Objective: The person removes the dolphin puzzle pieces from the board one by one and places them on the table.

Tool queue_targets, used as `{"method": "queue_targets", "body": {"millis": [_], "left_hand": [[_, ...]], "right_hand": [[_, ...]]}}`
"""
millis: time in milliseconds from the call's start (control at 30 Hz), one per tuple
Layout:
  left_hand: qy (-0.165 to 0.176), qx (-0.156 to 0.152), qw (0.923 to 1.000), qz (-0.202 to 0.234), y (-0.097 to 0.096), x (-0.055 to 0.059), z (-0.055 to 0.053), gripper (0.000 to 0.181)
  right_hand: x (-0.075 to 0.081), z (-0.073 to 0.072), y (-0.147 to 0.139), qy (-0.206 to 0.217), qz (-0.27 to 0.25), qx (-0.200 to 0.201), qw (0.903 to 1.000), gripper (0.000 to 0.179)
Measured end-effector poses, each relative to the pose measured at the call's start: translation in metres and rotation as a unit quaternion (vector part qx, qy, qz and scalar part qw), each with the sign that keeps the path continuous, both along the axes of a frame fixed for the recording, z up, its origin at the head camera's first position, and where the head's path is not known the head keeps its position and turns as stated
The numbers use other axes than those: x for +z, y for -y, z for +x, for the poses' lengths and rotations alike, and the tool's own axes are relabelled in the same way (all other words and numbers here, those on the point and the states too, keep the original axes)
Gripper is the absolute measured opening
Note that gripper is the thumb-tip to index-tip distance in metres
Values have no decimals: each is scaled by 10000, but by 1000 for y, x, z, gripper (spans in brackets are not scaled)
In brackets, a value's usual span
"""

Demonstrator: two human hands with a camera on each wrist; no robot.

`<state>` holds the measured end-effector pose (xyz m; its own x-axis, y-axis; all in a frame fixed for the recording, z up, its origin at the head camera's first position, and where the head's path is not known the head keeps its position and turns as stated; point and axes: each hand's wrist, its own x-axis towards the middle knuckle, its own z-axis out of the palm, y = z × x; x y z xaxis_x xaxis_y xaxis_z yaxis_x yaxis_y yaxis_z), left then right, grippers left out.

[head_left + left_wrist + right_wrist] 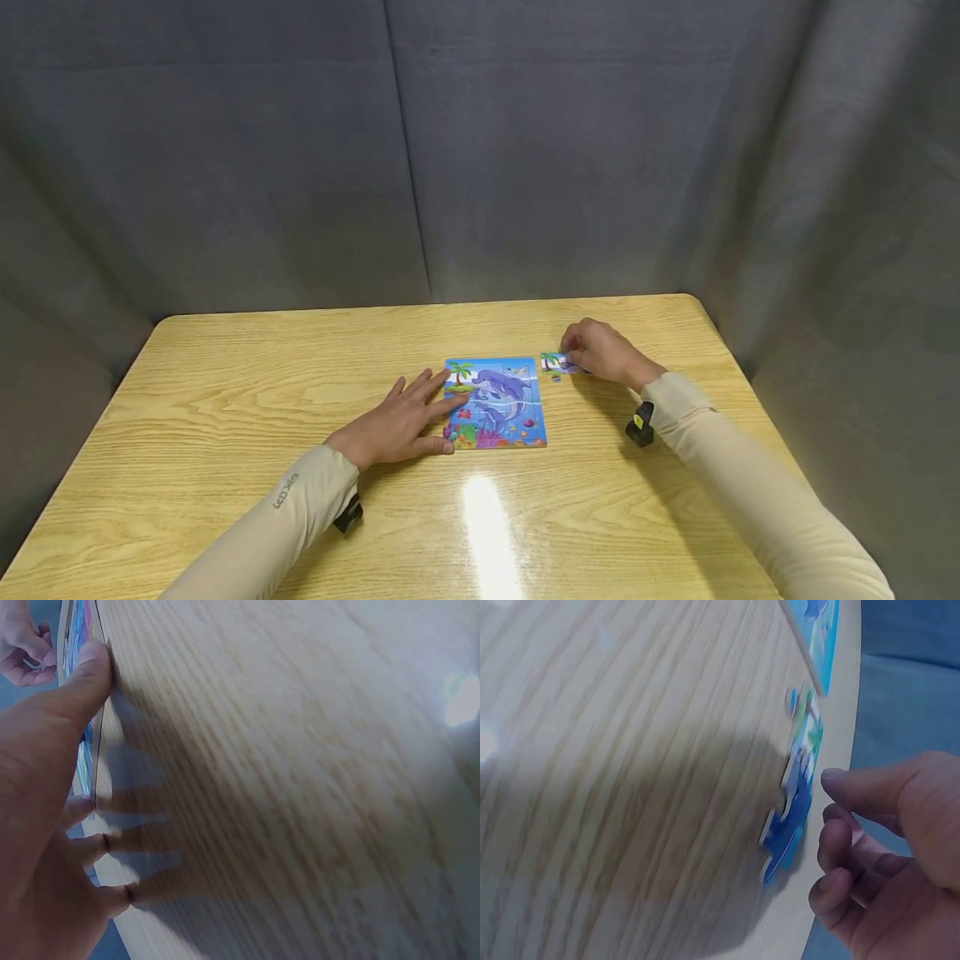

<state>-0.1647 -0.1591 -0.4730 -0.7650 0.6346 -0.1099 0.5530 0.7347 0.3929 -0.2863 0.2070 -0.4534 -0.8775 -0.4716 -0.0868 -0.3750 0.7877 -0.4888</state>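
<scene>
A square puzzle [501, 410] with a dolphin, palm tree and coral picture lies on the table. My left hand [401, 421] is spread at its left side, with the index finger over the picture and the thumb at the lower left corner. Just right of the puzzle, a strip of loose puzzle pieces [553, 362] shows a palm tree and some purple. My right hand [606, 352] hovers at that strip, hiding its right part. In the right wrist view its fingers [832, 891] are loosely bent beside the pieces [789, 825], with nothing visible between them and the thumb.
The wooden table [247, 375] has rounded far corners. Grey curtains [300, 167] hang behind it and on both sides. Each wrist carries a small black camera, such as the one under the right sleeve [640, 425]. A bright light reflection lies on the tabletop in front.
</scene>
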Motion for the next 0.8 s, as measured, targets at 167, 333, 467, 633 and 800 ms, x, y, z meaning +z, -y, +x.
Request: {"method": "queue_targets", "body": {"millis": [167,333,467,633,800], "left_hand": [[-6,-16,10000,-29,0,0,-1,74],[38,-2,10000,-63,0,-1,-1,74],[66,9,10000,-66,0,0,-1,74],[86,-4,9999,-62,-1,1,-1,75],[54,-7,10000,-73,-1,2,0,74]], "right_hand": [[2,5,12,98,-52,133,9998,13],[1,9,23,114,-149,381,9991,10],[0,12,30,76,-138,517,9985,11],[0,15,37,105,-99,620,9980,12],[-1,15,43,60,-41,789,9969,15]]}}
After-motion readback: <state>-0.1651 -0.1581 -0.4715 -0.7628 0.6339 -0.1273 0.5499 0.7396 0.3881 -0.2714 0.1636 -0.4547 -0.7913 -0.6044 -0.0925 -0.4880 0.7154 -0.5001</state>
